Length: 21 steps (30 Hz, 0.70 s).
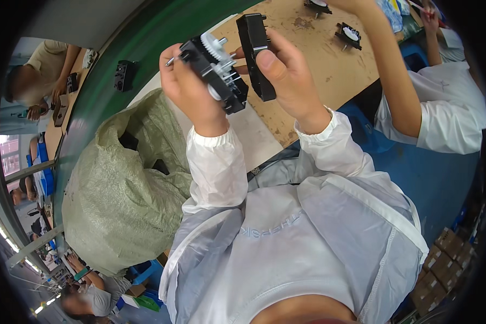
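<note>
My left hand (pixel 191 89) is closed around a black plastic gear housing (pixel 215 73), held tilted above the table. White gears and metal shafts show on its exposed side. Close to its right, my right hand (pixel 289 73) grips a black rectangular housing cover (pixel 252 54) upright, the thumb pressed on its near face. The two parts face each other with a narrow gap at the top; whether shafts touch the cover lower down I cannot tell. Fingers of both hands are partly hidden behind the parts.
A woven green sack (pixel 129 200) with black parts inside stands at my left. Beyond it runs a green conveyor belt (pixel 92 113) carrying a black housing (pixel 125 75). On the brown tabletop (pixel 318 70) lies another gear assembly (pixel 349 36). A co-worker's arm (pixel 394 70) reaches in at right.
</note>
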Motion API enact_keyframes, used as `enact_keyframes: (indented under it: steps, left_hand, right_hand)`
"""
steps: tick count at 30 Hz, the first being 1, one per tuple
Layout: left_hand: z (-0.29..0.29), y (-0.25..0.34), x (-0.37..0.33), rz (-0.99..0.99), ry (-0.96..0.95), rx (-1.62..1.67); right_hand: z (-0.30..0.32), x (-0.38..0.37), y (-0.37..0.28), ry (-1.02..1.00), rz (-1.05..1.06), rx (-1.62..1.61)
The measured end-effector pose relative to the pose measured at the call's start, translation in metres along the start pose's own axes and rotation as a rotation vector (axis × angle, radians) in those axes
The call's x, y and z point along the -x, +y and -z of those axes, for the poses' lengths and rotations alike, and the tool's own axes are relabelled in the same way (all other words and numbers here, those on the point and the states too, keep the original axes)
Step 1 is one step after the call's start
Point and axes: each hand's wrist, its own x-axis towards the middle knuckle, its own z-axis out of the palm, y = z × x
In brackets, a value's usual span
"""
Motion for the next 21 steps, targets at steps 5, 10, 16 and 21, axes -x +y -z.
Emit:
enact_keyframes:
  steps: [5,10,16,21]
  left_hand:
    - [-0.0076,0.0061,0.0046,0.033,-0.014,0.025]
    - [-0.0074,0.0085,0.0053,0.052,0.044,-0.068]
    - [-0.0049,0.0059,0.0049,0.04,0.032,-0.025]
    - [-0.0076,0.0065,0.0069,0.05,0.025,-0.017]
  right_hand:
    - [-0.0052,0.004,-0.0054,-0.02,-0.055,-0.029]
    - [-0.0081,0.0067,-0.0088,-0.044,-0.061,-0.099]
    - [-0.0086,0.0089,-0.0084,-0.064,-0.082,-0.097]
    - [-0.0056,0.0102,-0.0087,-0.07,-0.118,-0.104]
